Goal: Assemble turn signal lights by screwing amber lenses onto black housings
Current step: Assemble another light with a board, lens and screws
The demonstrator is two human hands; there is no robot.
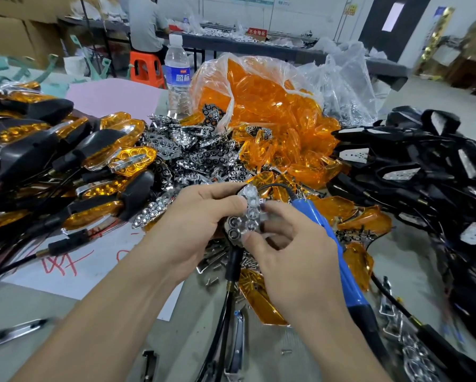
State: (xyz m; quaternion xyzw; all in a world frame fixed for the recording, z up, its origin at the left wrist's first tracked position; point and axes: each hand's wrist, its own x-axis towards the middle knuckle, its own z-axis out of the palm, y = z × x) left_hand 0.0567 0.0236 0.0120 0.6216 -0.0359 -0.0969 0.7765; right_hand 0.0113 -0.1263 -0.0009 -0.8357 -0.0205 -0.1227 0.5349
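Gripping from both sides, our left hand (pixel 203 216) curls round a chrome reflector (pixel 249 213) seated in a black housing (pixel 232 260), and our right hand (pixel 294 260) pinches its other edge, low over the grey table (pixel 258 351). Finished lights (pixel 66 161) lie heaped at left and a pile of bare housings (pixel 424 166) at right. A bag of amber lenses (pixel 258 95) and a water bottle (pixel 177 70) stand behind, and farther back a person (pixel 145 26) sits on an orange stool (pixel 145 70) at another bench.

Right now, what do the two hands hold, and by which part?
One chrome reflector on a black housing. The left hand grips its left side; the right hand pinches its right edge.
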